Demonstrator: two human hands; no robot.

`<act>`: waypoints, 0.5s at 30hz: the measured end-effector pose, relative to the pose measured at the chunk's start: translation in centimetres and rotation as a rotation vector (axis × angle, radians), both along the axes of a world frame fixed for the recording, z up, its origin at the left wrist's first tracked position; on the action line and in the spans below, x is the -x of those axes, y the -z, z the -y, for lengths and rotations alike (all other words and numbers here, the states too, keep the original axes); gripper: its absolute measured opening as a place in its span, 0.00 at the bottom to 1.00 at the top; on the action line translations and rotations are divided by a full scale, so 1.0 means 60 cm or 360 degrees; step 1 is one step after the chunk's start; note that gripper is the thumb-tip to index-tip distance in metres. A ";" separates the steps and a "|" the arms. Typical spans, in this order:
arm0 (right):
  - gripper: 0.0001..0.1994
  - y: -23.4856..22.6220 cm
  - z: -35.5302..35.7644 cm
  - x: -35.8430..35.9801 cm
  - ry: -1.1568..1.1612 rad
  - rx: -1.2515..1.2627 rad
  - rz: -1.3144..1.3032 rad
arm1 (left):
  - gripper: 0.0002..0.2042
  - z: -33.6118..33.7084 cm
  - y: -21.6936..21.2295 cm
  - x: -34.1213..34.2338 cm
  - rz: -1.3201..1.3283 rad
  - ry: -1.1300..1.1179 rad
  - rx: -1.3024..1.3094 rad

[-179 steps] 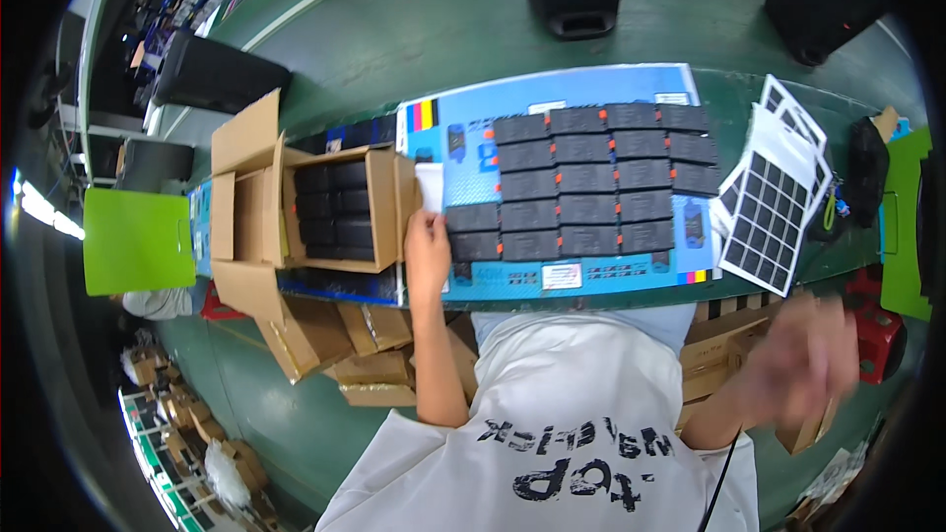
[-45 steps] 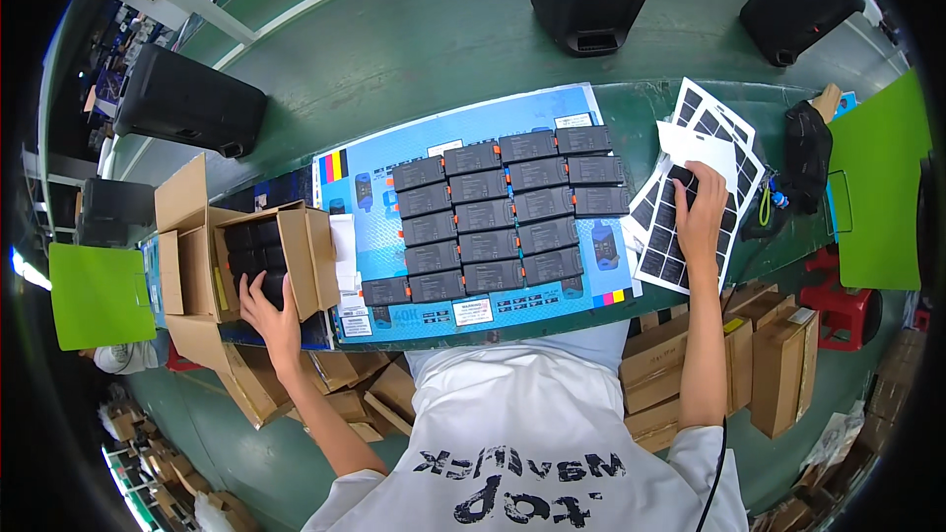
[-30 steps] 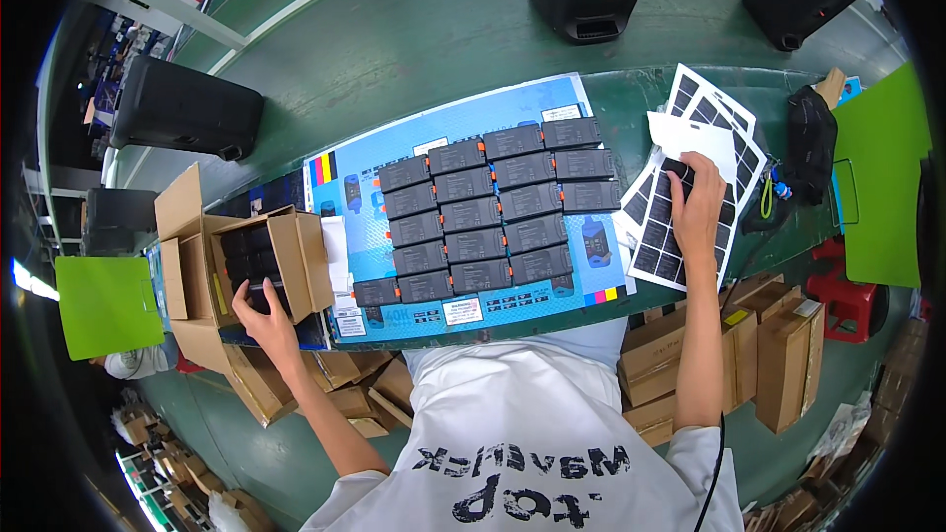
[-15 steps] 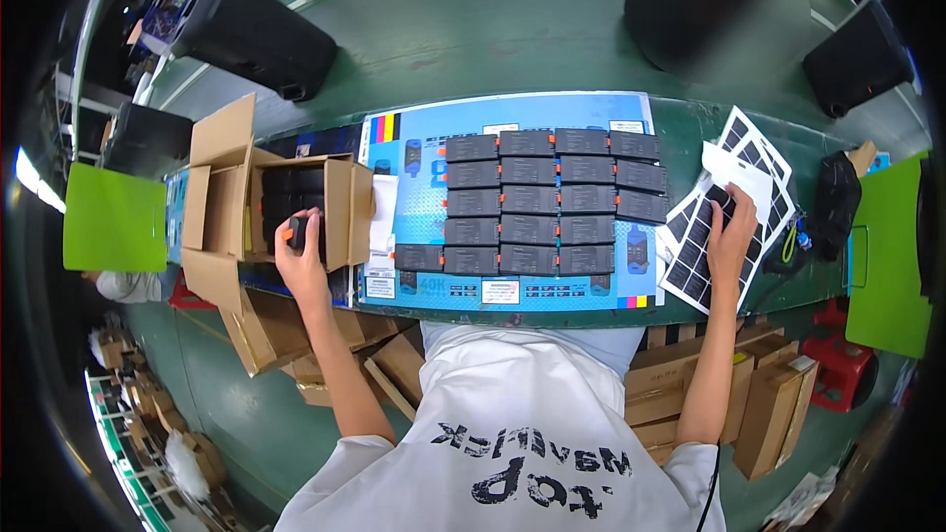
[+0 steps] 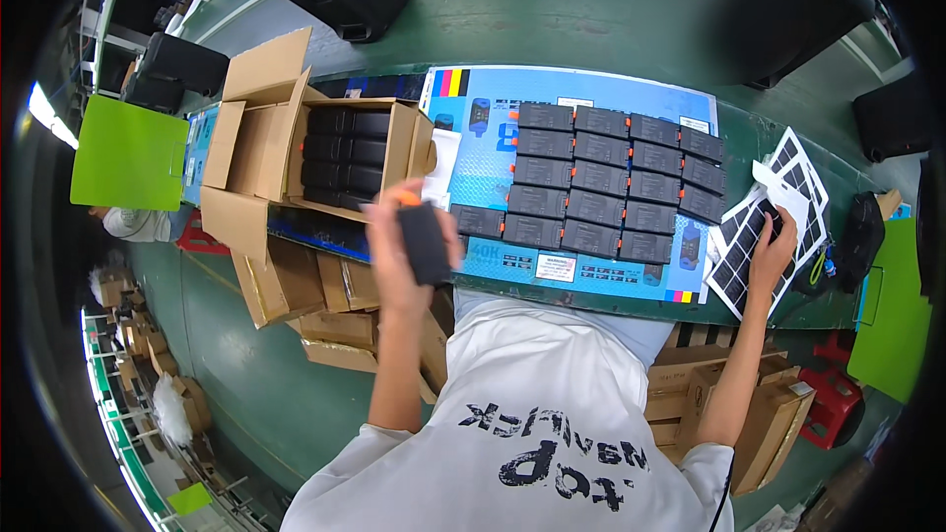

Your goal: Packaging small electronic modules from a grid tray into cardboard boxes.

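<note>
While the left hand (image 5: 387, 261) grips a black block (image 5: 426, 246), with an orange bit showing at one end, the right hand (image 5: 773, 251) is over the sticker sheets (image 5: 727, 271). Its fingers are bent around a small dark patch there, but I cannot tell if they pinch it. The held block is up off the table (image 5: 754, 138), between the open box (image 5: 402, 143) and the rows of blocks (image 5: 596, 177). The box has more black blocks (image 5: 345, 150) inside, and its flaps stick out. The rows sit on a big blue sheet (image 5: 471, 163), and one block pokes out at the left of the near row. White paper (image 5: 445, 153) lies just beside the box. A black bag (image 5: 860, 241) is right of the sticker sheets.
</note>
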State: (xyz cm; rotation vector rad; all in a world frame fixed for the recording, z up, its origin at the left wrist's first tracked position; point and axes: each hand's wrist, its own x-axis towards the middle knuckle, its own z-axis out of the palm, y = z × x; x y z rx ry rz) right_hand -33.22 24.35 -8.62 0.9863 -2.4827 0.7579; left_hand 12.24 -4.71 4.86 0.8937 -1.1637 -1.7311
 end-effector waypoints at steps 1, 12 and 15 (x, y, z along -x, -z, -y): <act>0.12 -0.003 0.001 -0.003 0.0002 -0.0004 -0.0009 | 0.31 -0.024 0.017 0.011 -0.0090 0.0179 -0.0202; 0.17 -0.017 0.018 -0.023 -0.0048 -0.0129 -0.0373 | 0.18 -0.163 0.086 0.045 0.0217 0.1532 -0.1069; 0.17 -0.011 0.017 -0.030 0.0004 -0.0129 -0.0229 | 0.18 -0.170 0.095 0.045 0.0266 0.1439 -0.0913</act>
